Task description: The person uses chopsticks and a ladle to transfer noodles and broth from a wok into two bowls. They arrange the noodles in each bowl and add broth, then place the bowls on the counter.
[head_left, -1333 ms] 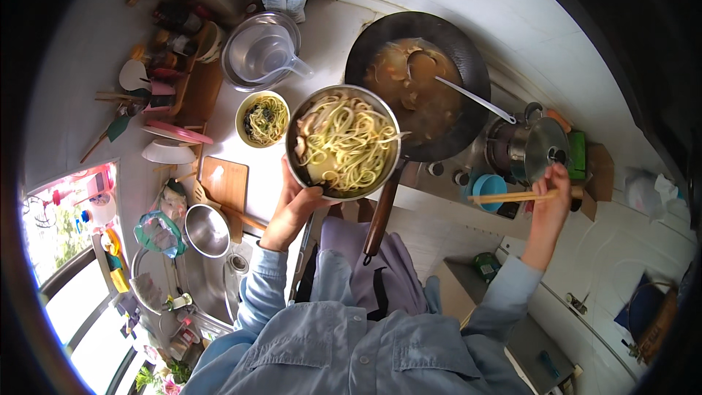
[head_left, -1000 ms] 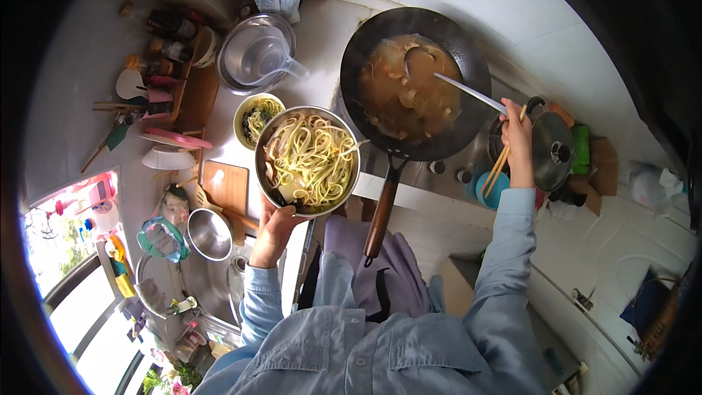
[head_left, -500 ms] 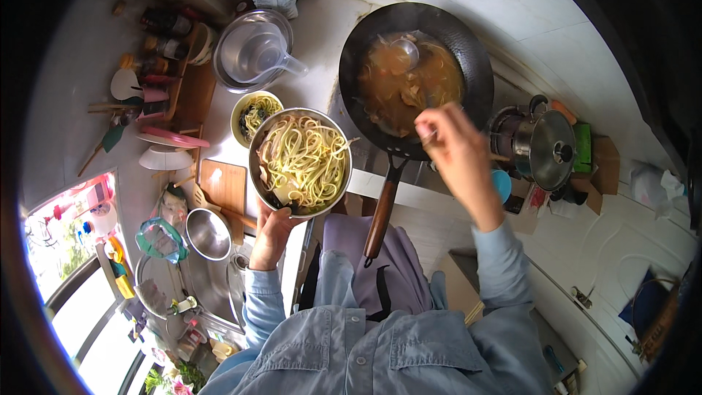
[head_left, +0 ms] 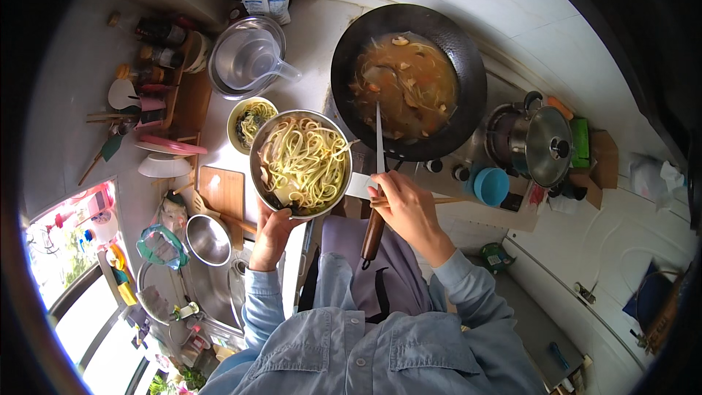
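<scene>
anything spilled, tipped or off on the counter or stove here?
Nothing stands out. The metal bowl of noodles is held level in the left hand, off the counter, with no strands over the rim. The right hand holds a ladle handle and chopsticks. The broth sits inside the wok, and no spill shows.

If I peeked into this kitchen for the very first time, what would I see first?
First, the big black wok of brown broth at the top middle. Just below and left of it, the left hand holds up a metal bowl of noodles. The right hand grips chopsticks and a ladle handle that reaches into the wok.
</scene>
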`<state>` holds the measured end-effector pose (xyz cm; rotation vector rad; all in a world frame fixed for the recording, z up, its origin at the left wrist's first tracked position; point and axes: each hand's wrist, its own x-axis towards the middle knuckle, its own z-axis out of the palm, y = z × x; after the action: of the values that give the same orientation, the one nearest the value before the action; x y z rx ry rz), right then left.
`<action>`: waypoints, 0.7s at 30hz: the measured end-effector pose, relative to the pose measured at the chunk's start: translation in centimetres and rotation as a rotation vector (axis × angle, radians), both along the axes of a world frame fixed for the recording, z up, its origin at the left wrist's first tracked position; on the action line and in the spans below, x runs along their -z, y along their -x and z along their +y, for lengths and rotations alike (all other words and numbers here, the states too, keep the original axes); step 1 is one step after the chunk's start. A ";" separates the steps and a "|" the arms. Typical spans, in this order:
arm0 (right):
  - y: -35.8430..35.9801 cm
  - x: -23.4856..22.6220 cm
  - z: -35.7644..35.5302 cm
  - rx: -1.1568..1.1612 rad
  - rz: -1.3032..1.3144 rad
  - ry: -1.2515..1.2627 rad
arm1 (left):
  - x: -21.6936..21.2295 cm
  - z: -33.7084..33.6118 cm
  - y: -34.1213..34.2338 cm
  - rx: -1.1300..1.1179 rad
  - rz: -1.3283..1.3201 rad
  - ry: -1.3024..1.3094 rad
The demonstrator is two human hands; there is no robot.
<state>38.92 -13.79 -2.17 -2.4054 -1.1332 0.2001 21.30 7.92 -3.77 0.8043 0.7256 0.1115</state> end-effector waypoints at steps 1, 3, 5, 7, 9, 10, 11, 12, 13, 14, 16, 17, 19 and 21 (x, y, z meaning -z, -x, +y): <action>-0.1 -0.2 -0.2 -0.004 0.039 -0.015 | 0.0 0.0 -0.1 0.004 0.000 -0.004; -0.5 -0.9 -0.6 -0.012 0.115 -0.044 | 0.4 0.1 -0.2 0.013 -0.027 0.021; -1.5 -3.8 -1.0 0.027 0.244 -0.048 | 0.3 0.2 -0.4 0.022 -0.028 0.018; -3.5 -5.6 -3.0 0.046 0.108 -0.336 | -0.3 0.0 -0.9 0.027 -0.006 -0.012; -6.4 -7.8 -3.6 0.110 -0.151 -0.457 | -0.1 0.0 -1.1 0.019 -0.016 0.007; -7.9 -8.8 -3.8 0.150 -0.281 -0.511 | -0.1 0.2 -0.7 0.016 -0.015 0.008; -10.4 -9.1 -3.7 0.117 -0.552 -0.499 | 0.0 0.2 -0.9 0.025 -0.013 0.010; -11.4 -8.9 -4.6 0.157 -0.464 -0.435 | 0.0 0.3 -1.1 0.029 -0.021 0.019; -12.0 -8.0 -5.1 0.195 -0.374 -0.377 | 0.1 0.3 -1.3 0.030 -0.027 0.022; -12.7 -6.9 -4.8 0.200 -0.305 -0.336 | 0.1 0.3 -1.4 0.033 -0.034 0.024; -14.8 -4.8 -3.3 0.108 -0.228 -0.265 | 0.0 0.2 -1.6 0.019 -0.045 0.037; -16.1 -3.1 -2.7 0.035 -0.257 -0.246 | 0.0 0.1 -2.0 0.015 -0.050 0.044; -17.2 -1.6 -1.7 -0.035 -0.307 -0.153 | -0.3 0.1 -2.5 0.025 -0.059 0.049; -17.9 -0.4 -1.3 -0.066 -0.299 -0.120 | -0.4 -0.1 -2.8 0.025 -0.060 0.054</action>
<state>56.77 -15.05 -1.76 -2.3456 -1.3147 -0.2085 24.10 7.86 -3.41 0.7551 0.6591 0.0924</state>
